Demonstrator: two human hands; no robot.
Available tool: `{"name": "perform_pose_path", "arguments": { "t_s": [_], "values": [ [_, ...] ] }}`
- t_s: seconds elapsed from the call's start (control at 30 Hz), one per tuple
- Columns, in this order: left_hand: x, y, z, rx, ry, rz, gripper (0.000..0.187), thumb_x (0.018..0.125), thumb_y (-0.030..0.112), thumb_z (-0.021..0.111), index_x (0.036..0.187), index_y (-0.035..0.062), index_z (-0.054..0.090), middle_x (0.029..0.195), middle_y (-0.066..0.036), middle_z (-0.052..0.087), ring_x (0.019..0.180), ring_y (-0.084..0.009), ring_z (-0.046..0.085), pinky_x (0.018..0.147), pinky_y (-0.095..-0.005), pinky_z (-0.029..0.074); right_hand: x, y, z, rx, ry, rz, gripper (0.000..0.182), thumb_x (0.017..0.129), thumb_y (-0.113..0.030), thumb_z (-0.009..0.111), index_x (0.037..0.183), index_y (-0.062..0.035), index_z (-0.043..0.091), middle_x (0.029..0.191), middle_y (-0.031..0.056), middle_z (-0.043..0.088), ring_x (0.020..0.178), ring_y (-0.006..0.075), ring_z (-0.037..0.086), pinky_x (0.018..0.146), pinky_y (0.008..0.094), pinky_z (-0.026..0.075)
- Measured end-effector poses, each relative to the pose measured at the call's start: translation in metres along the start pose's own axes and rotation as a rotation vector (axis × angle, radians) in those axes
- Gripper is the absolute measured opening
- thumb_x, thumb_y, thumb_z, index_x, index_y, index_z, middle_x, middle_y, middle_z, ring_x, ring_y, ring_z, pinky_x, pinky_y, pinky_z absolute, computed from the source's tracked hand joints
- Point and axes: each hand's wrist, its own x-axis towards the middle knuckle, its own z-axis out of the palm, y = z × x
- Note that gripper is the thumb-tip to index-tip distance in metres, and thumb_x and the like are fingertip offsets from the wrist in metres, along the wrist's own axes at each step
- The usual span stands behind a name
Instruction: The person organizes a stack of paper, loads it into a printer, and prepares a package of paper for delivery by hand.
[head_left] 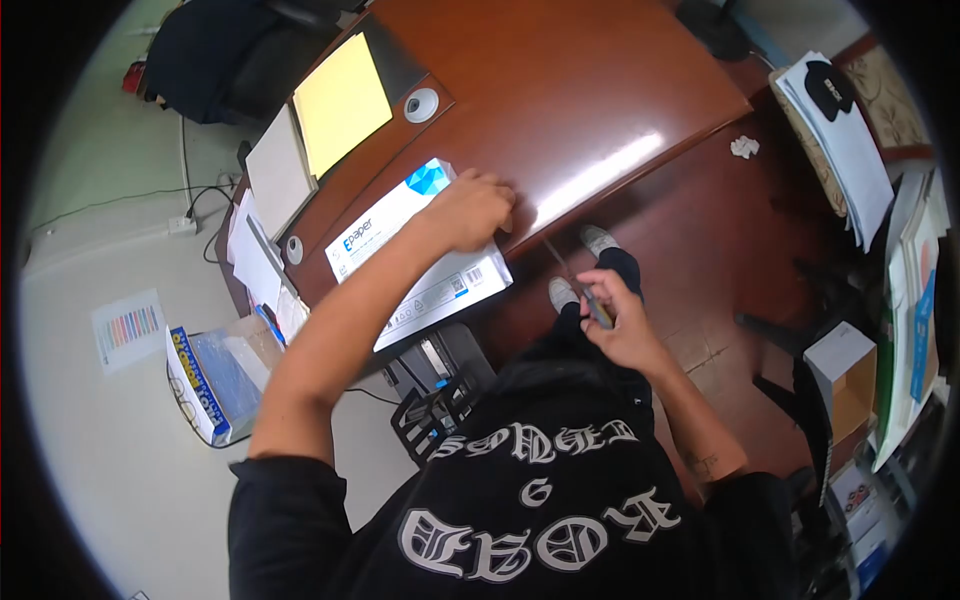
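A white and blue ream of paper [385,225], printed "Epaper", lies at the edge of the brown desk. My left hand [475,210] reaches across it, with bent fingers closed over the end of the pack; its fingertips are partly hidden. In my right hand [622,318] is a screwdriver [599,312], gripped by its handle between thumb and fingers. Its thin shaft points up toward the desk edge, beyond the near corner of the ream.
Yellow paper [343,105] and a white stack [281,170] lie on the desk [570,85]. A black letter tray [430,410] stands below the ream. Papers fill a chair [835,150] at right, above an open cardboard box [842,380]. Crumpled paper [744,147] lies on the floor.
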Motion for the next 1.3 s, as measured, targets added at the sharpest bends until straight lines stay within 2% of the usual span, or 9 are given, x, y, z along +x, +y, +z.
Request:
{"name": "perform_pose_path", "arguments": {
  "t_s": [0.13,0.2,0.3,0.63,0.73,0.83,0.87,1.0,1.3],
  "values": [
    [0.025,-0.004,0.001,0.158,-0.195,0.111,0.013,0.063,0.006,0.068,0.072,0.0133,0.073,0.085,-0.003,0.069,0.095,-0.0233,0.063,0.084,-0.0396,0.047,-0.009,-0.017,0.013,-0.009,-0.114,-0.075,0.052,0.075,0.006,0.064,0.123,-0.0052,0.048,0.092,0.012,0.061,0.083,0.0241,0.063,0.077,0.0318,0.049],
    [0.028,-0.005,0.003,0.12,-0.223,0.1,0.013,0.063,0.005,0.067,0.072,0.0121,0.072,0.083,-0.005,0.069,0.089,-0.0254,0.064,0.079,-0.0395,0.049,-0.008,-0.006,0.02,-0.036,-0.111,-0.153,0.054,0.075,0.007,0.065,0.124,-0.0049,0.047,0.094,0.0101,0.059,0.081,0.0206,0.06,0.077,0.0289,0.048],
    [0.032,-0.005,0.005,0.105,-0.261,0.11,0.013,0.062,0.004,0.066,0.071,0.011,0.072,0.082,-0.007,0.069,0.085,-0.028,0.065,0.072,-0.0396,0.051,0.005,-0.012,0.028,-0.113,-0.077,-0.225,0.047,0.078,-0.004,0.068,0.121,-0.0033,0.049,0.105,0.0205,0.059,0.097,0.0371,0.061,0.086,0.0411,0.049],
    [0.022,-0.001,-0.002,0.109,-0.203,0.1,0.01,0.06,0.002,0.066,0.064,0.0101,0.07,0.083,-0.007,0.069,0.086,-0.0281,0.064,0.075,-0.0379,0.05,0.054,-0.007,0.084,-0.221,0.09,-0.234,0.048,0.084,-0.027,0.071,0.115,0.0009,0.049,0.107,0.0233,0.056,0.095,0.0399,0.059,0.081,0.0434,0.048],
    [0.009,-0.002,-0.007,0.001,-0.161,0.038,0.007,0.065,0.005,0.068,0.07,0.0092,0.071,0.088,-0.005,0.068,0.093,-0.0269,0.062,0.084,-0.0401,0.047,0.066,-0.004,0.096,-0.243,0.14,-0.233,0.045,0.084,-0.025,0.07,0.114,0.0005,0.048,0.106,0.0233,0.056,0.094,0.0396,0.059,0.081,0.0435,0.048],
    [-0.03,-0.007,-0.003,-0.193,0.578,-0.271,0.01,0.075,0.013,0.068,0.083,0.0088,0.072,0.097,-0.005,0.067,0.102,-0.0269,0.059,0.092,-0.0436,0.042,0.069,0.005,0.101,-0.209,0.171,-0.229,0.044,0.084,-0.023,0.069,0.114,0.0001,0.046,0.105,0.0226,0.055,0.094,0.039,0.058,0.082,0.0438,0.047],
    [-0.046,-0.014,0.019,-0.196,0.588,-0.487,0.037,0.081,0.026,0.069,0.114,0.0092,0.066,0.122,-0.012,0.06,0.119,-0.0329,0.052,0.101,-0.0463,0.037,0.068,0.007,0.101,-0.192,0.184,-0.219,0.044,0.084,-0.023,0.069,0.114,0.0,0.046,0.104,0.0223,0.055,0.095,0.0386,0.058,0.082,0.0439,0.047],
    [-0.07,0.011,0.08,-0.382,0.455,-0.926,0.087,0.087,0.046,0.06,0.152,0.0064,0.019,0.158,-0.024,0.007,0.145,-0.0428,0.008,0.111,-0.064,0.009,0.06,0.003,0.1,-0.214,0.144,-0.187,0.045,0.084,-0.022,0.069,0.115,-0.0009,0.044,0.102,0.0211,0.055,0.093,0.0363,0.057,0.082,0.0428,0.046],
    [-0.056,0.022,0.103,-0.235,0.536,-1.019,0.08,0.091,0.047,0.049,0.154,0.0105,0.014,0.16,-0.02,0.002,0.146,-0.0427,0.002,0.111,-0.0649,0.004,0.022,-0.003,0.077,-0.246,0.082,-0.128,0.041,0.084,-0.018,0.068,0.113,0.0008,0.045,0.101,0.0219,0.055,0.092,0.0364,0.058,0.081,0.0418,0.047]
  ]
}}
